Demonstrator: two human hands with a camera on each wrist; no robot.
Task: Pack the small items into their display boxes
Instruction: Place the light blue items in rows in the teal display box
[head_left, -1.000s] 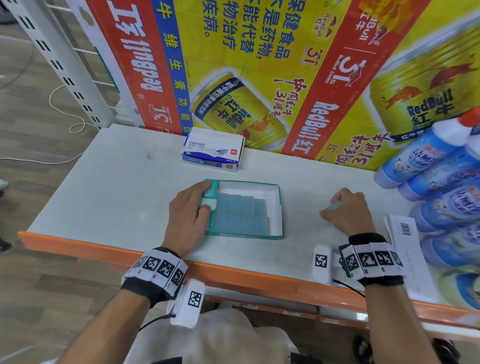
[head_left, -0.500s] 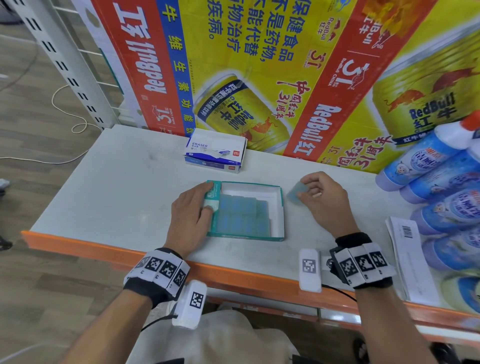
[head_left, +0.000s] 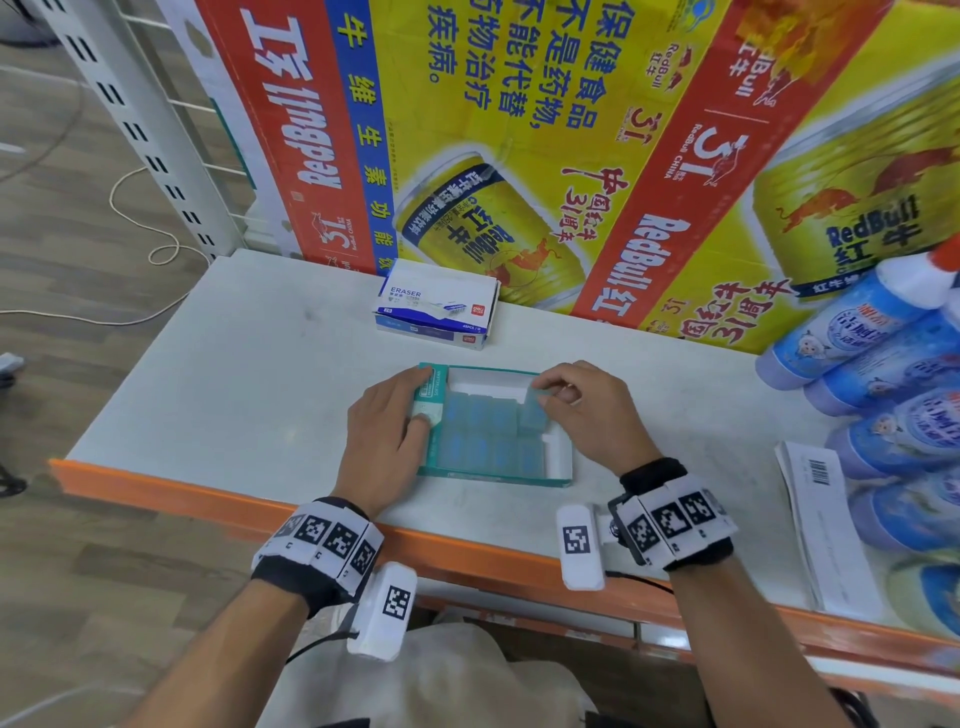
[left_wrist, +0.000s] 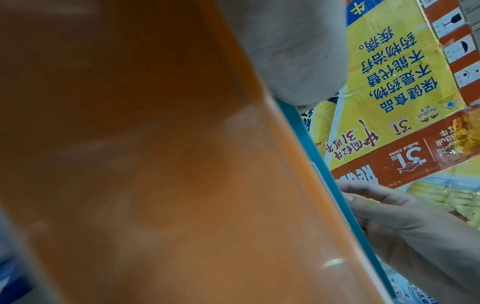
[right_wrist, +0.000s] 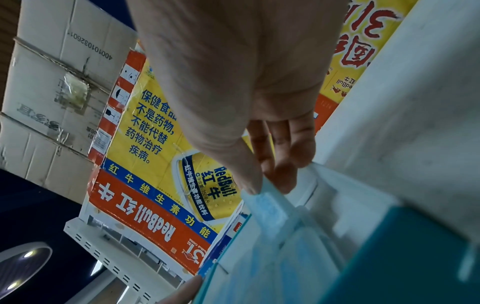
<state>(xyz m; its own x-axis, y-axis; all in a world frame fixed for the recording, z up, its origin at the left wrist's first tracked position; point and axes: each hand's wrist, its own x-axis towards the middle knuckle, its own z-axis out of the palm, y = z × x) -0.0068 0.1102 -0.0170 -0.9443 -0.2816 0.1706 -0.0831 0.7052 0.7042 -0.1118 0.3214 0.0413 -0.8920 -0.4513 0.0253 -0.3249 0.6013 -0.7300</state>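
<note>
A teal display box lies open near the shelf's front edge, its floor mostly covered with several light-blue wrapped packets. My left hand grips the box's left wall, thumb on the rim and fingers along the outside. My right hand pinches one more light-blue packet over the box's far right corner. In the right wrist view the thumb and fingers hold this packet tilted, its lower end among the packets inside the box. The left wrist view is mostly orange blur beside the teal box edge.
A white and blue eraser box stands behind the display box, against the Red Bull cartons. Blue bottles lie stacked at the right, with barcoded paper sheets in front of them. The orange shelf edge runs along the front.
My right hand lifted a packet from the shelf at the right and carried it left to the box's far right corner. The left hand stayed on the box wall.
</note>
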